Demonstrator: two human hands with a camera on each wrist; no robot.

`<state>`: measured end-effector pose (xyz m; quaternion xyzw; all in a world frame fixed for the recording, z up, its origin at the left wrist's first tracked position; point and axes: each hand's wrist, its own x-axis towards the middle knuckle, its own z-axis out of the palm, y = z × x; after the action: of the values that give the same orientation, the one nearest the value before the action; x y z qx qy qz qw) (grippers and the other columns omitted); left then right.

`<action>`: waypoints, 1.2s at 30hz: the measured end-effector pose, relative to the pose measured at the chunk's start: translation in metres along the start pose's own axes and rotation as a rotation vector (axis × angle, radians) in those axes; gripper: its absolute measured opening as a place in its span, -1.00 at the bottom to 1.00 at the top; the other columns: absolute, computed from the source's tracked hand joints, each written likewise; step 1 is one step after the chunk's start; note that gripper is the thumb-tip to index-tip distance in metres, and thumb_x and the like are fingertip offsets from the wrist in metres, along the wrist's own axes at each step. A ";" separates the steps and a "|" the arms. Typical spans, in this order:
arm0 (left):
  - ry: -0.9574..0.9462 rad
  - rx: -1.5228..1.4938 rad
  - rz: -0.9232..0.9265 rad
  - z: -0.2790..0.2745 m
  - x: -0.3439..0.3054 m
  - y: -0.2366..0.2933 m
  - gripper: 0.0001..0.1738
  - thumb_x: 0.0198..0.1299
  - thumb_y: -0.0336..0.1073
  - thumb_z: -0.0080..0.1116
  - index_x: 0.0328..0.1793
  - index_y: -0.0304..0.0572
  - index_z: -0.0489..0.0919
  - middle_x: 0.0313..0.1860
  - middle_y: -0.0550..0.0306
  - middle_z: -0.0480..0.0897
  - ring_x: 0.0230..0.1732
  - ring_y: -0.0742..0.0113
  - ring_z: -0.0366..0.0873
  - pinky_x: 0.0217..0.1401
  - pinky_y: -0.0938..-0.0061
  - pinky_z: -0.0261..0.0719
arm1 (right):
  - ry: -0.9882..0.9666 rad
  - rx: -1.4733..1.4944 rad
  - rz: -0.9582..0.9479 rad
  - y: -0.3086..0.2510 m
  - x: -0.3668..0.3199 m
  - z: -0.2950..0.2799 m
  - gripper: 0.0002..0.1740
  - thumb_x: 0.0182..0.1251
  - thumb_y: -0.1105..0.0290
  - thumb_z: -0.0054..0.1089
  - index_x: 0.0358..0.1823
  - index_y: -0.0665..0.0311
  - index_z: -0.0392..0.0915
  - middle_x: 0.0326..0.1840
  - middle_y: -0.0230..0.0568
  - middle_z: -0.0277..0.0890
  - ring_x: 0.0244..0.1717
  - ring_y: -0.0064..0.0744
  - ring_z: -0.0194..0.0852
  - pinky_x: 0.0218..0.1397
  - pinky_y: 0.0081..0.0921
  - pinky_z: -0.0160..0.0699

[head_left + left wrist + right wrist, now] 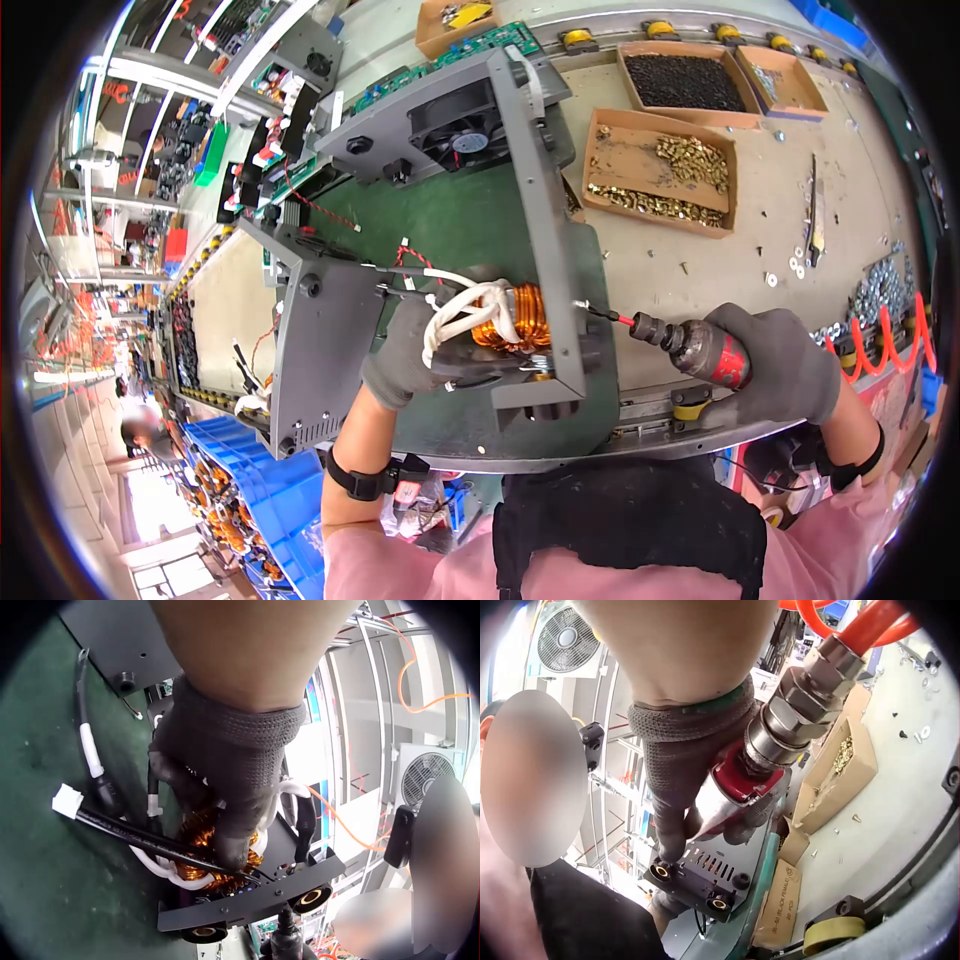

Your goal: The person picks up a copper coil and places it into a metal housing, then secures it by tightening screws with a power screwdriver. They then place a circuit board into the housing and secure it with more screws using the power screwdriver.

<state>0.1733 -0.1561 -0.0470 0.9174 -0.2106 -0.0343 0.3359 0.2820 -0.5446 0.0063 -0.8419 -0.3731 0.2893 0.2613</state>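
Observation:
In a grey glove, the left hand [405,345] holds a copper-wound coil [515,318] with white sleeved leads inside a grey metal chassis [545,220]. The left wrist view shows its fingers [236,844] on the windings, beside black cables [142,838]. The gloved right hand [780,365] grips a red and black air screwdriver [705,352]; its bit points left at the chassis's near end panel, with a screw-like piece [583,304] at the tip. Whether that piece touches the panel, I cannot tell. Two black round sockets [720,903] show on the panel in the right wrist view.
Boxes of brass screws [690,165] and black screws [685,85] sit at the back right. Loose screws and washers [797,264] lie on the bench. A coiled red hose [885,340] hangs at right; a blue crate [250,480] of coils stands at lower left.

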 end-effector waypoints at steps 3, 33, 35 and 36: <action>0.182 -0.172 0.154 0.026 0.001 -0.011 -0.32 -0.09 -0.33 0.54 0.23 -0.20 0.53 0.16 -0.07 0.60 0.13 0.07 0.60 0.27 0.24 0.53 | 0.028 -0.107 -0.027 -0.006 0.006 -0.008 -0.21 -0.33 0.00 0.62 -0.02 0.17 0.47 -0.42 -0.07 0.60 -0.37 0.11 0.59 -0.27 -0.15 0.53; 0.503 0.181 0.196 0.022 -0.003 -0.002 -0.62 -0.60 -0.16 0.13 -0.46 0.07 0.64 -0.73 0.41 0.20 -0.69 0.42 0.24 -0.67 0.47 0.09 | -0.191 -0.305 -0.136 -0.028 0.030 -0.014 -0.21 -0.46 -0.13 0.65 -0.19 0.19 0.55 -0.52 -0.27 0.55 -0.55 -0.21 0.53 -0.45 -0.32 0.35; 0.406 0.137 0.165 0.019 -0.011 -0.002 -0.64 -0.61 -0.15 0.12 -0.48 0.08 0.63 -0.73 0.42 0.19 -0.69 0.43 0.24 -0.67 0.47 0.08 | -0.151 -0.291 -0.192 -0.027 0.030 -0.011 -0.21 -0.44 -0.12 0.64 -0.18 0.21 0.54 -0.50 -0.27 0.57 -0.54 -0.22 0.55 -0.46 -0.32 0.34; 0.403 0.113 0.169 0.020 -0.013 -0.002 -0.65 -0.62 -0.16 0.11 -0.50 0.06 0.61 -0.73 0.42 0.20 -0.69 0.43 0.22 -0.66 0.47 0.07 | -0.158 -0.287 -0.190 -0.028 0.030 -0.011 -0.21 -0.44 -0.12 0.64 -0.18 0.21 0.54 -0.50 -0.27 0.57 -0.54 -0.22 0.55 -0.46 -0.32 0.34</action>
<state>0.1579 -0.1617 -0.0648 0.9022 -0.2166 0.1898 0.3211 0.2928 -0.5067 0.0233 -0.8063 -0.5075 0.2724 0.1346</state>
